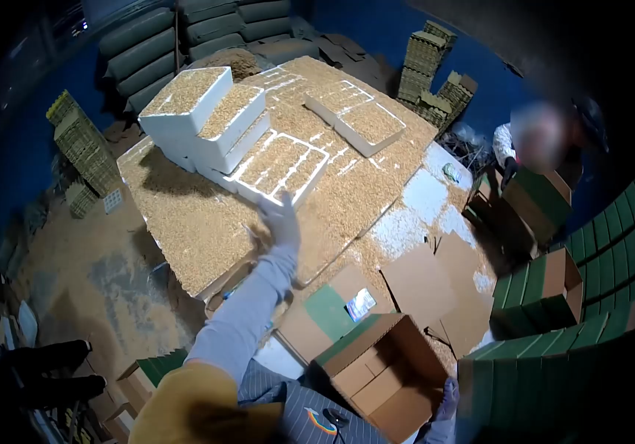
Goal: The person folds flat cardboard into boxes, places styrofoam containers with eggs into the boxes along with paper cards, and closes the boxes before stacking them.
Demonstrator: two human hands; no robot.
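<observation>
My left hand [282,226], in a pale glove, reaches forward over the table with its fingers stretched out. Its fingertips are at the near edge of a white foam tray [319,177] with sawdust-like material in its compartments; whether they touch it, I cannot tell. Behind and left of that tray stand more white foam boxes [210,103], stacked and topped with the same material. My right hand [448,399], also gloved, grips the right side of an open cardboard box [362,348] tilted close to my body. Inside, the box shows bare brown flaps and walls.
Sawdust-like material covers the table [191,237]. A long white tray [369,140] lies farther back. Flat cardboard [424,277] is at the right, beside stacked green-and-brown cartons [539,296]. A co-worker [506,152] handles a carton at far right. Sacks [140,55] line the back.
</observation>
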